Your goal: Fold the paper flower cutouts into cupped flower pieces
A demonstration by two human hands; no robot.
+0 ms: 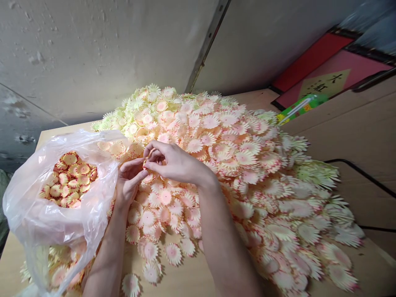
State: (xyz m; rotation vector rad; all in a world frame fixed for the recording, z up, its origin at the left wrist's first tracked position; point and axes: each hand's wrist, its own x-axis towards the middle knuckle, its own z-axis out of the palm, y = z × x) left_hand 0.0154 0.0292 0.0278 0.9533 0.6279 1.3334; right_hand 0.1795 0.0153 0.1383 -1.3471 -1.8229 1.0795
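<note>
My left hand (pixel 129 178) and my right hand (pixel 168 160) meet in front of a big heap of artificial flower heads (pixel 192 132). Between their fingertips is a small artificial flower (pixel 145 164) with red edging, mostly hidden by the fingers. Thumb and fingers of both hands are closed on it. The heaped flowers are flat, pale pink and cream, with fringed pink-tipped petals. Just left of my left hand stands an open clear plastic bag (pixel 29 202). Inside it lie several small curled flowers (pixel 73 177), yellow with red edges.
Loose flower heads (pixel 173 253) lie on the wooden tabletop (pixel 182 280) near me. A grey wall (pixel 108 53) rises behind the table. At right are a cardboard box (pixel 346 119), a black cable (pixel 365 173), a green packet (pixel 305 107) and red boxes (pixel 312 62).
</note>
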